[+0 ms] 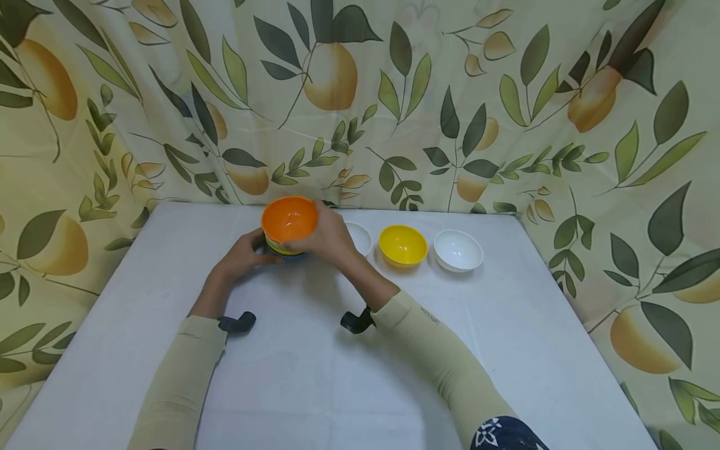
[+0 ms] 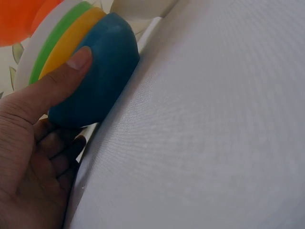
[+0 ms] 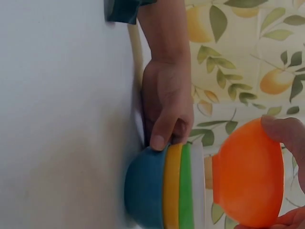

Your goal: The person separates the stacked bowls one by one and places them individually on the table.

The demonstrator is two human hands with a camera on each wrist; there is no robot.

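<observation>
My left hand (image 1: 242,255) holds a stack of nested bowls at its side. Its thumb presses on the blue bowl (image 2: 107,67) at the bottom, which sits on the table. Inside that one nest a yellow bowl (image 3: 172,186), a green bowl (image 3: 186,186) and a white bowl (image 3: 198,186), their rims showing as bands. An orange bowl (image 1: 288,217) is in my right hand (image 1: 329,236), pinched by the rim. In the right wrist view its base faces the top of the stack, with a narrow gap between them.
Right of the stack, a white bowl (image 1: 360,239) is partly hidden by the right hand. A yellow bowl (image 1: 403,245) and another white bowl (image 1: 458,250) continue that row. All stand on a white-covered table (image 1: 304,381), with a fruit-patterned curtain (image 1: 360,150) behind.
</observation>
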